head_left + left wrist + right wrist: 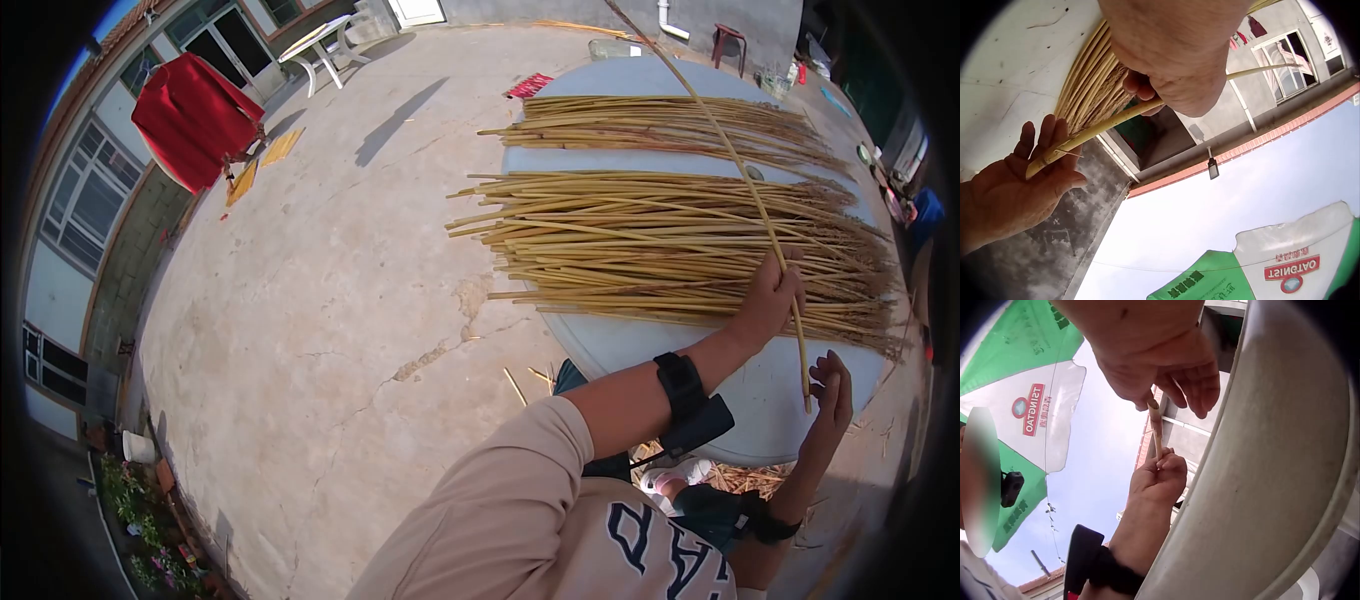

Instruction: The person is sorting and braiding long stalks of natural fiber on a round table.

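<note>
Stalk (741, 165) | left hand (767, 300): grip curled round it | right hand (835, 392): grip slack at its cut end

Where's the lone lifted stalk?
Right side of the head view, above the table: the left hand grips the lifted stalk, its lower end by the right hand, its upper length crossing in front of the stalk piles.

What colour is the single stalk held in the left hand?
The stalk is straw yellow; it shows best in the left wrist view.
</note>
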A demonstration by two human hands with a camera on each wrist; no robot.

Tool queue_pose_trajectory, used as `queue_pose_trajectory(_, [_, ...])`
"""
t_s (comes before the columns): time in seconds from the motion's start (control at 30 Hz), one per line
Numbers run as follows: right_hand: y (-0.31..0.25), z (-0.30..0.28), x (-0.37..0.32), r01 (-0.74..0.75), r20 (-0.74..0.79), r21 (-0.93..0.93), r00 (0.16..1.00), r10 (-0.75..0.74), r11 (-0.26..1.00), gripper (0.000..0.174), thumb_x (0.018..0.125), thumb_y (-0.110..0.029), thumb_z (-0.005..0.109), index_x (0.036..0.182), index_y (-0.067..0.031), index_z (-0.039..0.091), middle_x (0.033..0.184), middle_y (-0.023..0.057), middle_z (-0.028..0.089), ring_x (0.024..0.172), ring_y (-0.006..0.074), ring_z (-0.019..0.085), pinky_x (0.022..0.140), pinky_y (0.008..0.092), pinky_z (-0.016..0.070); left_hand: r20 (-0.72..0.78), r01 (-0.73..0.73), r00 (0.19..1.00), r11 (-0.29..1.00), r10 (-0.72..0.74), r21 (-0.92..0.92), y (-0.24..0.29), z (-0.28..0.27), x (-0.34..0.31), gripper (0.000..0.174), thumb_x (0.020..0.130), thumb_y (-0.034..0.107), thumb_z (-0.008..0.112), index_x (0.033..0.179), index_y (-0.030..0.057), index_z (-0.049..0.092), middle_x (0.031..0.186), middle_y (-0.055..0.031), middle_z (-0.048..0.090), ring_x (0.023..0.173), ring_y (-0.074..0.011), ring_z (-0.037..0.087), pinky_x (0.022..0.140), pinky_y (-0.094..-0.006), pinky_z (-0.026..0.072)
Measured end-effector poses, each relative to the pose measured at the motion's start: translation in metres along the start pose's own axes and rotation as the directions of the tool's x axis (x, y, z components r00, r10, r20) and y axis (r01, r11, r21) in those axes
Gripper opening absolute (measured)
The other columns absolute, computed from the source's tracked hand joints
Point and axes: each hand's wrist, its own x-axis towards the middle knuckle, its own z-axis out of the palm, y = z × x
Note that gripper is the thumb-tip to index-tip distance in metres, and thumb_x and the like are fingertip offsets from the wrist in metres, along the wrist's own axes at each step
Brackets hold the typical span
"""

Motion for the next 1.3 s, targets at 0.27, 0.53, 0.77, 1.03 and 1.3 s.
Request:
queue_pose_trajectory(0.27, [-0.009, 0.04, -0.011, -0.134, 0.153, 0.062, 0.981, 0.124, 0.989, 0.03, 0.091, -0.025, 0.041, 0.1, 0.0005, 0.054, 0.065, -0.0028, 0.044, 0.055, 0.0027, 0.038, 0.049, 0.0164, 0.029, -0.117, -0.097, 0.988, 0.995, 0.099, 0.022, -0.004, -0.006, 0.007, 0.021, 0.09, 0.012, 0.035, 0.11, 0.0042, 0.038, 0.058, -0.0024, 0.047, 0.044, -0.0061, 0.039, 0.037, -0.0186, 0.0308])
queue_pose_trajectory(0.53, [-0.015, 0.043, -0.015, -0.115, 0.05, 0.165, 0.993, 0.108, 0.98, 0.021, 0.091, -0.021, 0.041, 0.091, -0.0025, 0.053, 0.063, -0.0046, 0.039, 0.055, 0.0014, 0.032, 0.047, 0.0154, 0.0231, 0.006, -0.025, 1.0, 0.998, 0.024, 0.061, 0.01, 0.004, -0.004, 0.023, 0.087, 0.01, 0.046, 0.107, 0.0038, 0.04, 0.061, -0.0012, 0.047, 0.044, -0.0053, 0.04, 0.037, -0.0188, 0.0315])
queue_pose_trajectory(0.77, [-0.011, 0.048, -0.016, 0.016, 0.016, 0.081, 1.0, -0.017, 0.997, 0.02, 0.091, -0.02, 0.042, 0.09, -0.0019, 0.052, 0.066, -0.004, 0.041, 0.055, 0.0019, 0.031, 0.048, 0.0171, 0.0235, 0.087, 0.088, 0.991, 0.982, -0.104, 0.165, 0.013, 0.004, -0.006, 0.017, 0.083, 0.005, 0.051, 0.097, 0.0037, 0.042, 0.064, -0.0012, 0.046, 0.047, -0.0062, 0.042, 0.039, -0.0205, 0.0348])
queue_pose_trajectory(1.03, [-0.002, 0.042, -0.013, -0.056, 0.091, 0.078, 0.995, 0.049, 0.995, 0.022, 0.09, -0.02, 0.044, 0.084, -0.0018, 0.054, 0.064, -0.0033, 0.043, 0.056, 0.0026, 0.034, 0.05, 0.0174, 0.025, 0.152, -0.148, 0.982, 0.952, 0.11, 0.267, 0.001, 0.001, -0.003, 0.016, 0.083, 0.003, 0.05, 0.098, 0.0031, 0.043, 0.07, -0.0023, 0.046, 0.059, -0.0092, 0.047, 0.051, -0.0243, 0.0397])
queue_pose_trajectory(1.3, [0.002, 0.037, -0.011, -0.106, 0.116, 0.16, 0.989, 0.088, 0.981, 0.021, 0.091, -0.018, 0.044, 0.077, -0.0039, 0.05, 0.063, -0.0021, 0.045, 0.055, 0.0039, 0.036, 0.051, 0.0182, 0.0286, 0.191, -0.076, 0.981, 0.973, 0.034, 0.218, 0.004, 0.002, -0.004, 0.02, 0.082, -0.001, 0.045, 0.102, 0.0015, 0.04, 0.069, -0.0023, 0.043, 0.058, -0.0096, 0.048, 0.05, -0.0243, 0.04])
